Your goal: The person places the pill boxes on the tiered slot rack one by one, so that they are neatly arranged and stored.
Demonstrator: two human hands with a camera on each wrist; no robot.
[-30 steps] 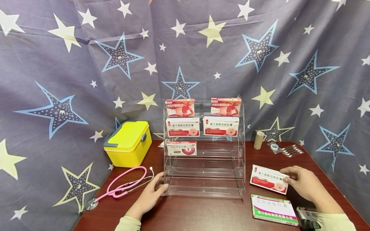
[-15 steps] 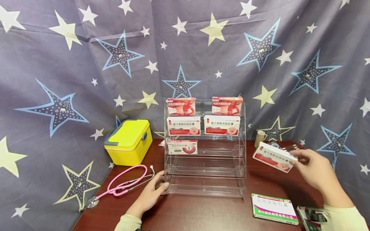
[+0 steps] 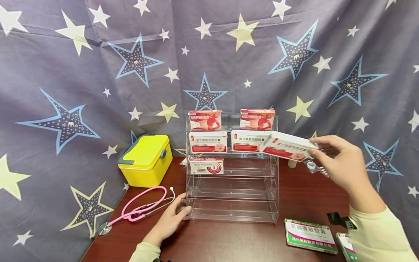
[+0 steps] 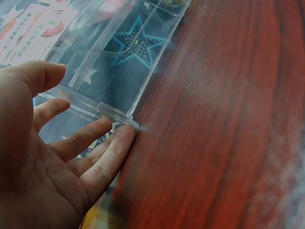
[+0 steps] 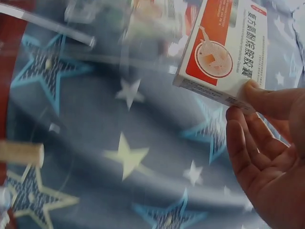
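Note:
My right hand (image 3: 345, 165) pinches a white-and-red medicine box (image 3: 289, 145) by its right end, thumb in front. The box is tilted in the air, its left end overlapping the right side of a clear tiered display rack (image 3: 232, 215). In the right wrist view, the thumb lies on the face of the medicine box (image 5: 228, 52), fingers below it. My left hand (image 3: 170, 220) rests at the rack's lower left corner; the left wrist view shows fairly straight fingertips (image 4: 126, 133) at the clear edge. Red boxes (image 3: 205, 120) fill spots on the top tier, matching white-and-red boxes (image 3: 207, 142) the second.
A capsule box (image 3: 207, 166) stands on the third tier's left. Green-and-white boxes (image 3: 311, 236) lie front right. At left are a yellow case (image 3: 145, 160) and a pink stethoscope (image 3: 140, 211). A tape roll (image 3: 311, 166) lies behind the right hand; a starry curtain (image 3: 209, 54) hangs behind.
My right hand has lifted the medicine box off the table and carried it up and left to the rack's right side. My left hand has stayed at the rack's corner.

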